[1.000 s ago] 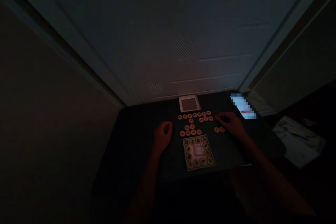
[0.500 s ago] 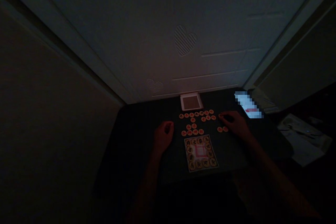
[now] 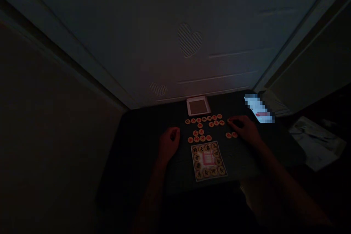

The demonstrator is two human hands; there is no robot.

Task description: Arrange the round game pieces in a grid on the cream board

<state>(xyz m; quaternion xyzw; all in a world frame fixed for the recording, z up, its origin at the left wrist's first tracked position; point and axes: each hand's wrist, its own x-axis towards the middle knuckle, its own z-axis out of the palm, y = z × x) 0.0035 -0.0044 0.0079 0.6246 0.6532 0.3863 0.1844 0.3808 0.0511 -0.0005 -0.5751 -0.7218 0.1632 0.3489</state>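
Rows of round wooden xiangqi pieces with red characters lie on the dark table. My left hand rests in a loose fist just left of the lower group of pieces, touching none that I can see. My right hand lies palm down with curled fingers at the right end of the rows. Just below its fingertips sit two loose pieces. A square printed sheet showing a ring of pieces lies between my hands, nearer me. The dim light hides what is under my fingers.
A white-rimmed square box lid stands at the table's far edge against a panelled door. A bright pixelated object lies at the far right corner. Crumpled pale paper or plastic lies beyond the right edge.
The view shifts slightly as my head moves. My hands and the pieces keep their places.
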